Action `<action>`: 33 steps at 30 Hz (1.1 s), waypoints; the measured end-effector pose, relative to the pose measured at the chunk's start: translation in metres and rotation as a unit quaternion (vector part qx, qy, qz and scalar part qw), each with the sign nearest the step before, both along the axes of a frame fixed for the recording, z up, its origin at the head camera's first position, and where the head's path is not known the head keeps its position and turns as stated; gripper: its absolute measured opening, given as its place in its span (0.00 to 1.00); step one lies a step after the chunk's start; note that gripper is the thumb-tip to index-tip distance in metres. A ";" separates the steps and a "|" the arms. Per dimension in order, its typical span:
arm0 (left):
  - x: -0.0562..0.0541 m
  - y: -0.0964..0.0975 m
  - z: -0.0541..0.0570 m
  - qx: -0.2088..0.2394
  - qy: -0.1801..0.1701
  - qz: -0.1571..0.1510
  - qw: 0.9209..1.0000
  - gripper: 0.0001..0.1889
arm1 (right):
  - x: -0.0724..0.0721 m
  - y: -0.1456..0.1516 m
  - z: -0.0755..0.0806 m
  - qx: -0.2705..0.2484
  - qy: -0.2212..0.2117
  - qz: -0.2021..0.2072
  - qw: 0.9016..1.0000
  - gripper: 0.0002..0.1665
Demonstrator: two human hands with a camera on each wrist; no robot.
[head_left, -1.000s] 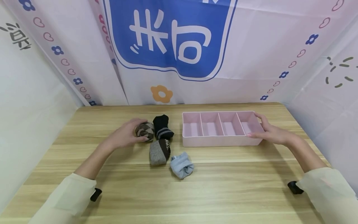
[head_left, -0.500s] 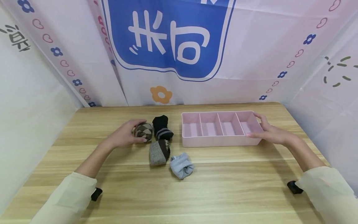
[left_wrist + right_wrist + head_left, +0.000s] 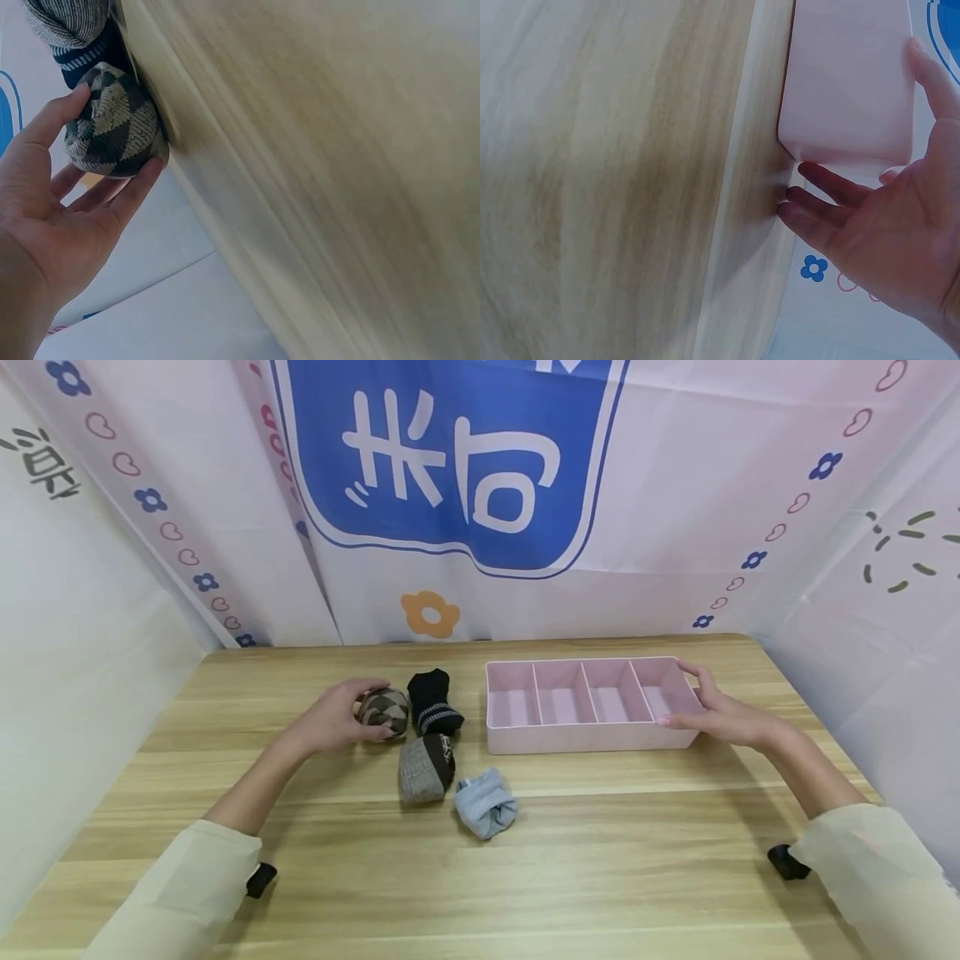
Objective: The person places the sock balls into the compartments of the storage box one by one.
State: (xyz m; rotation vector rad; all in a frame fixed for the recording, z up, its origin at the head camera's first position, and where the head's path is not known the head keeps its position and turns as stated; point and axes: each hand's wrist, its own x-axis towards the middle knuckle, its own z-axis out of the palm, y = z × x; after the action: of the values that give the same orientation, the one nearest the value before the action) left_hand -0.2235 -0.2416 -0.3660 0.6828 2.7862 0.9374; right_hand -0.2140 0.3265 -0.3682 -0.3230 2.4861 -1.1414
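Now that the checked sock (image 3: 385, 712) has shifted, the left hand's (image 3: 337, 718) curved fingers secure it, the right hand's (image 3: 718, 717) the box (image 3: 570, 739)

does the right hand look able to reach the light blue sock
Probably yes: the right hand holds the pink box, but bare tabletop in front leads to the light blue sock.

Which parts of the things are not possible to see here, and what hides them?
Head view: part of the checked sock, covered by the left hand.
Head view: top of the blue sign, cut off by the upper edge.
Left wrist view: the rest of the gray sock, cut off by the upper edge.
Right wrist view: inside of the pink box, hidden by its outer wall.
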 end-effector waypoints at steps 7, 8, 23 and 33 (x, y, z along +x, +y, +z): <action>0.001 -0.001 -0.002 0.019 -0.008 0.024 1.000 0.37 | 0.001 0.001 0.000 0.000 0.009 -0.003 1.000 0.64; 0.001 -0.001 -0.002 0.020 -0.010 0.027 0.999 0.37 | 0.001 0.001 0.000 0.000 0.009 -0.002 1.000 0.64; 0.006 -0.003 0.009 0.066 -0.003 0.073 0.995 0.38 | 0.000 -0.002 0.000 0.005 0.010 -0.008 1.000 0.65; 0.009 0.003 0.020 0.094 0.020 0.082 0.992 0.37 | 0.001 -0.001 0.000 0.007 0.015 -0.009 1.000 0.65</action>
State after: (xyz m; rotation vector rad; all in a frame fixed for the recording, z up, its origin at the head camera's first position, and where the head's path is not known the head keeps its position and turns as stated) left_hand -0.2148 -0.2387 -0.3461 0.5036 2.8487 1.2424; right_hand -0.2127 0.3250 -0.3679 -0.3146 2.5268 -1.1329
